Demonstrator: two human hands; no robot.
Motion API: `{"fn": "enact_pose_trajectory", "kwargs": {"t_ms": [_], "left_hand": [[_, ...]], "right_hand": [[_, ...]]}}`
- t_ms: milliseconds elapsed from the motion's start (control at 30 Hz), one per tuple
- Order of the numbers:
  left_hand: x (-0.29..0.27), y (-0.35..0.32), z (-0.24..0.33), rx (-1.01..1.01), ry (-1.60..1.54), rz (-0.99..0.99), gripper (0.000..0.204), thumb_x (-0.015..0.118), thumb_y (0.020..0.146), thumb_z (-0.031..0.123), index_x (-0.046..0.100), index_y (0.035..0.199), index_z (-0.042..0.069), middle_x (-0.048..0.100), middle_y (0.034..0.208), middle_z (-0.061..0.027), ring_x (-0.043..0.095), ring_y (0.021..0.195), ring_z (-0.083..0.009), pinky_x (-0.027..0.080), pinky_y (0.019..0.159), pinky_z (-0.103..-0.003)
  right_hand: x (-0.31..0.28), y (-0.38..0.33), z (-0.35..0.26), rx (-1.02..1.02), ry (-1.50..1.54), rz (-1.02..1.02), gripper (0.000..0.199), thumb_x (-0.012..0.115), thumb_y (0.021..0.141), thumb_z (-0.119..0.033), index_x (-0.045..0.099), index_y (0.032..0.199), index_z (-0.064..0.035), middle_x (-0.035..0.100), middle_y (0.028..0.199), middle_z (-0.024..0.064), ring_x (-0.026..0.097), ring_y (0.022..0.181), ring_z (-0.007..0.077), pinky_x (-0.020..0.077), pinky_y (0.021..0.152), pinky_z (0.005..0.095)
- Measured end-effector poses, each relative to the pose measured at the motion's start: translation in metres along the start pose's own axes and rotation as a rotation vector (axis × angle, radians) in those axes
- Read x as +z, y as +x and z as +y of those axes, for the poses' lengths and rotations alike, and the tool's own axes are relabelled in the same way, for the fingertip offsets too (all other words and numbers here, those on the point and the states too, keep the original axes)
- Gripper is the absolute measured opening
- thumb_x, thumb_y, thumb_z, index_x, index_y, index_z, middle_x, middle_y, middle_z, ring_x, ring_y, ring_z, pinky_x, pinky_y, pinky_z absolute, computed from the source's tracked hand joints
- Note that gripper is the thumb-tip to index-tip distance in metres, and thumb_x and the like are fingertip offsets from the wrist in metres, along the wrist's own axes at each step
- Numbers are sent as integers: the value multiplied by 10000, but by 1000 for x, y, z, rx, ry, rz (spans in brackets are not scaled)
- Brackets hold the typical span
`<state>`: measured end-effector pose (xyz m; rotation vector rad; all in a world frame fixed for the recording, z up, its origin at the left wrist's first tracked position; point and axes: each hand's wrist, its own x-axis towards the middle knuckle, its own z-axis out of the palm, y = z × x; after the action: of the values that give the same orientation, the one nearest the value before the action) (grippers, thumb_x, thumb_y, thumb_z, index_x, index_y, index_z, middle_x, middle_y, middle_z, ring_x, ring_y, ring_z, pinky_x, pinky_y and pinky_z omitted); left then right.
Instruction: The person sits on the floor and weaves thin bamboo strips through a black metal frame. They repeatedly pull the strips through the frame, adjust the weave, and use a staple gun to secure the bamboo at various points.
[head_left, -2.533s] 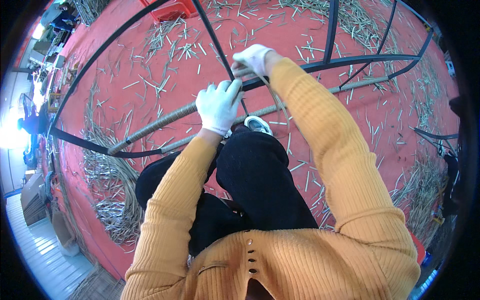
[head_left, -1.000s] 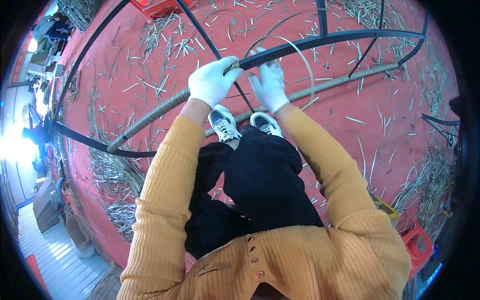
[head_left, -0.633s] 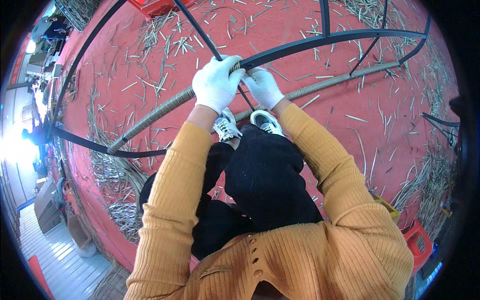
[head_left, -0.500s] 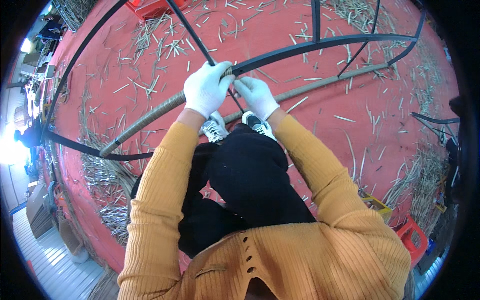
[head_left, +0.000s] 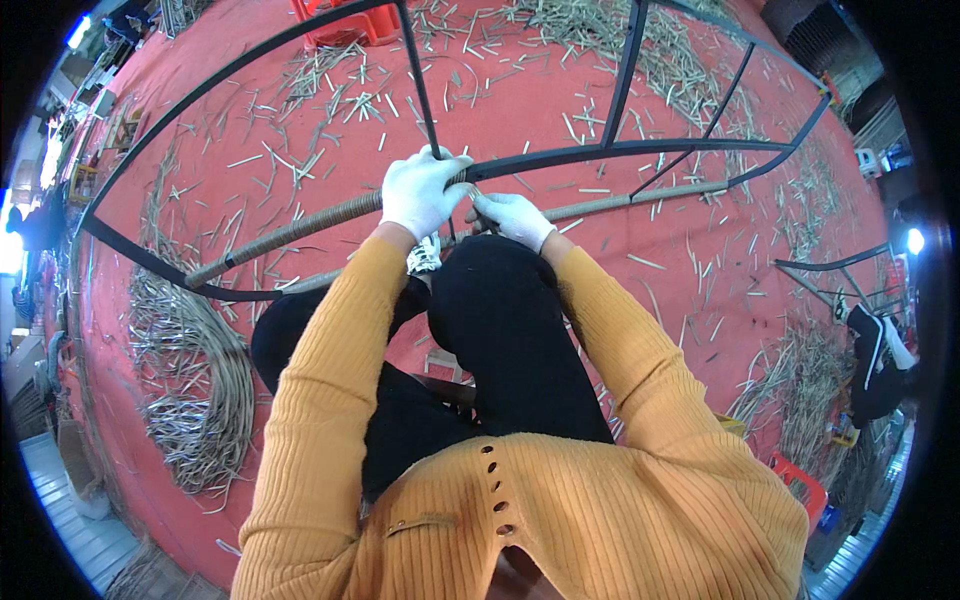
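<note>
A black metal frame spans the view in front of me. One bar has a tight tan wrapping of a flat, straw-like strip along its left part; to the right the bar is bare. My left hand, in a white knit glove, is closed round this bar near the wrapping's right end. Close beside it, just below the bar, my right hand, gloved too, has its fingers pinched on a short visible piece of the strip. A lower bar, also tan-wrapped, passes behind the right hand.
Cut strips litter the red floor. A large bundle of strips lies at the left, another heap at the right. A red plastic stool stands beyond the frame. A second black frame piece is at the right.
The view has shifted, and the frame sits a little lower and flatter in it. My right hand has drawn slightly down from the bar; the left keeps its hold on the bar.
</note>
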<state>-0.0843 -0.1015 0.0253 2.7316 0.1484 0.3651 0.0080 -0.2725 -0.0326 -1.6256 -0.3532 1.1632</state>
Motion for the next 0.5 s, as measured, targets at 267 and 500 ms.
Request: {"fn": "enact_pose_trajectory", "kwargs": {"t_ms": [267,500], "left_hand": [[1,11,-13,-20,-23,6,280,678,876,257,704,1143,174,673,1029,-119,680,909,-346,547,791,-451],[14,30,-19,-88,160,102,237,771,773,363,736,958,219,650,827,-113,686,772,-319,523,671,-446]], "right_hand": [[3,-13,-29,-40,163,-40,322,563,1035,-303,705,978,-19,679,869,38,622,805,136,487,802,303],[-6,26,-107,-394,165,90,317,562,969,-255,721,1002,17,702,854,92,638,803,181,490,764,317]]}}
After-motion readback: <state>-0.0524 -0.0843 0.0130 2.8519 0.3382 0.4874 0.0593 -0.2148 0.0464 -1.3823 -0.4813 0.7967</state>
